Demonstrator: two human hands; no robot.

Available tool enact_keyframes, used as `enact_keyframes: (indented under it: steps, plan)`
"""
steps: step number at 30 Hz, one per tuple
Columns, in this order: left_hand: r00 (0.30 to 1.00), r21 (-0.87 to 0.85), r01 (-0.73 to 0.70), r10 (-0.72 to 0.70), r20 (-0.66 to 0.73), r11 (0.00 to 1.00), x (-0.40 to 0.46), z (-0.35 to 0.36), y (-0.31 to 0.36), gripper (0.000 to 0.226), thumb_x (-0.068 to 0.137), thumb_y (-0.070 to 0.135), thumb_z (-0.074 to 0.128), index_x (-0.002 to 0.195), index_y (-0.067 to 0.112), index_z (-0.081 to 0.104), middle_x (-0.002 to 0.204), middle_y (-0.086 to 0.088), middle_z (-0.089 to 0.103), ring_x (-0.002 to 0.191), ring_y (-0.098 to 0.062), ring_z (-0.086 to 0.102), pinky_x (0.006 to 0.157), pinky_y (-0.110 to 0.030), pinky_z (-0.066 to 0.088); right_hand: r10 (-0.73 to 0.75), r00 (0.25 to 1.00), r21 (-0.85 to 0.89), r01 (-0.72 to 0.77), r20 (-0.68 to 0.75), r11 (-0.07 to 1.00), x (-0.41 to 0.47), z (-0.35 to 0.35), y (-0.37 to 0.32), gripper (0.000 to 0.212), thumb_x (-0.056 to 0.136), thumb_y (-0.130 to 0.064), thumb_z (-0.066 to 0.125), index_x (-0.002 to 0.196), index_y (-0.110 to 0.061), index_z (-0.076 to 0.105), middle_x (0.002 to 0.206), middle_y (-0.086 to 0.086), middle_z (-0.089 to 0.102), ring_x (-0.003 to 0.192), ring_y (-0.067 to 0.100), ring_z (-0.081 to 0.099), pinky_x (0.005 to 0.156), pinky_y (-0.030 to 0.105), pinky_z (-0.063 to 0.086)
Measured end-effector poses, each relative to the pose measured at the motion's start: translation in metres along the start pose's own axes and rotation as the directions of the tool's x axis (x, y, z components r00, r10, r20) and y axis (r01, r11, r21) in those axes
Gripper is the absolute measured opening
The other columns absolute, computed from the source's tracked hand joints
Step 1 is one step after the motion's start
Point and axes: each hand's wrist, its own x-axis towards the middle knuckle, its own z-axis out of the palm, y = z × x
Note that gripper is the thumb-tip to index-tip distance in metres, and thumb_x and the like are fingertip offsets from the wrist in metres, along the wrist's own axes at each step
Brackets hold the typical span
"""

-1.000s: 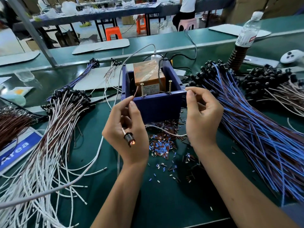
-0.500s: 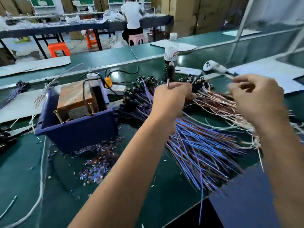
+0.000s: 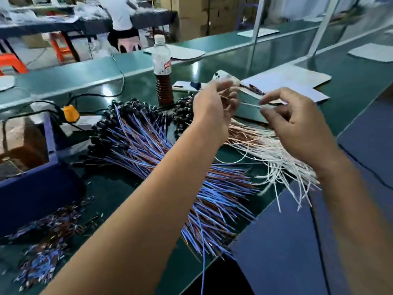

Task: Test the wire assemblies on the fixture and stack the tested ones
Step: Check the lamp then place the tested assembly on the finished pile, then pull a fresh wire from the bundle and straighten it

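I am turning away from the blue test fixture (image 3: 32, 167), now at my left, and both hands, left hand (image 3: 214, 109) and right hand (image 3: 297, 122), are pinching one white wire assembly (image 3: 251, 104) above the white-wire pile (image 3: 272, 150), ready for stacking.

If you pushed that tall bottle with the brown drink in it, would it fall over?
Probably easily. The tall clear plastic bottle is narrow and stands upright on the green table, so a push near its white cap would likely tip it. The brown drink fills only its lower part, which may steady it somewhat. Once down, it would probably roll.
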Motion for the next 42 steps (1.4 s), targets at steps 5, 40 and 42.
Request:
enact_keyframes:
  steps: [5, 40, 42]
  plan:
    - [0.989, 0.446, -0.082, 0.129, -0.077, 0.891, 0.029, -0.018, 0.004, 0.056, 0.112, 0.035, 0.036, 0.085, 0.002, 0.072, 0.068, -0.004, 0.06, 0.055, -0.011, 0.047, 0.051, -0.022, 0.037, 0.004, 1.0, -0.278, 0.002, 0.02, 0.961, 0.004, -0.039, 0.016, 0.019, 0.098, -0.043, 0.061, 0.094, -0.027, 0.072, 0.072, -0.005, 0.069, 0.061, 0.006, 0.057, 0.058, 0.026, 0.038]
    - [0.857, 0.929, -0.37, 0.391, 0.334, 0.018, -0.036, -0.11, 0.031, 0.025, 0.096, 0.023, 0.066, 0.077, 0.011, 0.074, 0.071, -0.002, 0.069, 0.074, -0.023, 0.065, 0.074, -0.036, 0.053, -0.027, 0.966, -0.469, 0.148, 0.256, 0.871, -0.018, 0.1, -0.075, 0.012, 0.092, -0.024, 0.067, 0.095, -0.014, 0.074, 0.078, 0.011, 0.063, 0.083, 0.04, 0.065, 0.066, 0.037, 0.045]
    - [0.869, 0.933, -0.356, 0.351, 0.35, -0.05, -0.067, -0.141, 0.055, 0.025, 0.098, 0.022, 0.064, 0.078, 0.01, 0.073, 0.073, -0.002, 0.07, 0.073, -0.02, 0.063, 0.073, -0.035, 0.051, -0.075, 0.937, -0.437, 0.229, 0.34, 0.87, -0.027, 0.122, -0.103, 0.015, 0.093, -0.027, 0.065, 0.091, -0.014, 0.072, 0.072, 0.01, 0.057, 0.079, 0.041, 0.065, 0.061, 0.035, 0.039]
